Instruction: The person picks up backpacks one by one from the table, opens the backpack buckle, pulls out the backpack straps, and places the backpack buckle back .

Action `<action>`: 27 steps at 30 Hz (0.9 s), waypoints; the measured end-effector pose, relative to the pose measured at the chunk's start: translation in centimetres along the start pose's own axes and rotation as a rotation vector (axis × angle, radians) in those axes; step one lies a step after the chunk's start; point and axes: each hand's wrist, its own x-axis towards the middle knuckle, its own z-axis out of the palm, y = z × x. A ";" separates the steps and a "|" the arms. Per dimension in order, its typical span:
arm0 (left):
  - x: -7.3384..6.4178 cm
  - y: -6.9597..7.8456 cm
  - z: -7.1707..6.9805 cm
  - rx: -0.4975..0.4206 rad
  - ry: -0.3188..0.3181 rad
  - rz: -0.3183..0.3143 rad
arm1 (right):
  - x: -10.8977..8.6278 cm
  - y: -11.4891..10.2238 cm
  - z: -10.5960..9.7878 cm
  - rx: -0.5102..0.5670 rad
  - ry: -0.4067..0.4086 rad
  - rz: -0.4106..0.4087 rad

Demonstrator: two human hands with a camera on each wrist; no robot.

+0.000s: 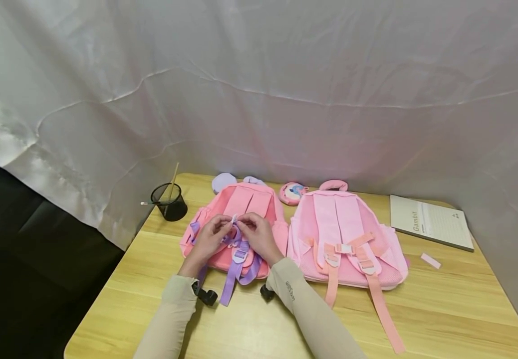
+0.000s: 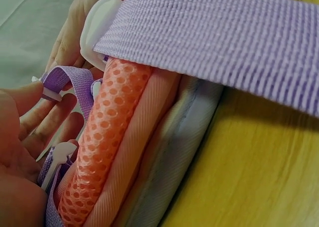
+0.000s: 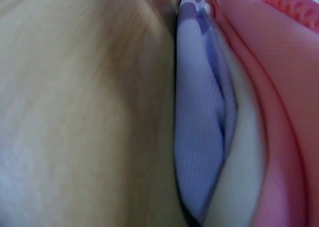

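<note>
A coral-pink backpack (image 1: 243, 199) with purple straps lies back-panel up on the table. Over its middle, my left hand (image 1: 210, 239) and right hand (image 1: 259, 235) meet fingertip to fingertip. Between them they pinch a small white plastic buckle (image 1: 234, 218) on a narrow purple strap (image 2: 75, 80). In the left wrist view, my left thumb (image 2: 22, 97) presses at the white piece on that strap. A larger white slider (image 1: 239, 256) sits on the wide purple shoulder strap (image 1: 229, 284) below. The right wrist view shows only the bag's side and the table.
Beside it lies a light-pink backpack (image 1: 362, 214), its peach straps (image 1: 382, 314) trailing forward and its chest buckle (image 1: 344, 249) fastened. A black mesh pen cup (image 1: 173, 207) stands at left. At right are a notebook (image 1: 434, 223) and a small pink strip (image 1: 430, 261). A grey curtain (image 1: 286, 99) hangs behind.
</note>
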 end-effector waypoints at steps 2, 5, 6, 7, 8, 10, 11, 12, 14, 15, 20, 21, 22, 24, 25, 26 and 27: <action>-0.1 0.0 -0.1 -0.002 -0.006 0.000 | 0.0 0.1 0.0 0.010 -0.007 0.004; -0.1 -0.1 -0.1 -0.007 -0.018 0.005 | 0.0 0.0 0.0 0.028 -0.001 -0.005; -0.1 -0.1 -0.1 -0.010 -0.021 0.011 | 0.0 0.0 0.0 0.033 0.004 -0.006; -0.1 -0.1 -0.1 -0.016 -0.025 0.018 | 0.0 0.0 -0.1 0.034 0.011 -0.008; -0.1 -0.1 -0.1 -0.017 -0.028 0.026 | 0.0 0.0 -0.1 0.029 0.020 -0.015; -0.1 -0.1 -0.1 -0.024 -0.030 0.042 | -0.1 0.0 -0.1 0.012 0.039 -0.035; -0.1 -0.1 -0.1 -0.027 -0.030 0.047 | -0.1 -0.1 -0.2 0.003 0.046 -0.051; -0.1 -0.1 -0.1 -0.029 -0.030 0.048 | -0.1 -0.1 -0.2 -0.007 0.050 -0.060; -0.1 -0.1 -0.1 -0.027 -0.029 0.051 | -0.2 0.0 -0.3 -0.032 0.058 -0.079; -0.1 -0.1 -0.1 -0.028 -0.028 0.049 | -0.2 -0.1 -0.3 -0.040 0.060 -0.085; -0.1 -0.2 0.0 -0.036 -0.023 0.051 | -0.2 -0.1 -0.3 -0.049 0.059 -0.090; -0.2 -0.2 0.0 -0.040 -0.021 0.053 | -0.2 -0.1 -0.3 -0.042 0.060 -0.093; -0.2 -0.2 0.0 -0.039 -0.017 0.056 | -0.2 -0.1 -0.4 -0.039 0.062 -0.094; -0.2 -0.2 0.0 -0.037 -0.011 0.057 | -0.3 -0.1 -0.4 -0.030 0.070 -0.101; -0.2 -0.2 0.0 -0.033 -0.007 0.057 | -0.3 -0.2 -0.4 -0.027 0.072 -0.102; -0.2 -0.2 0.0 -0.031 -0.004 0.055 | -0.3 -0.1 -0.4 -0.025 0.076 -0.104; -0.2 -0.2 0.1 -0.027 0.000 0.058 | -0.3 -0.1 -0.4 -0.021 0.078 -0.103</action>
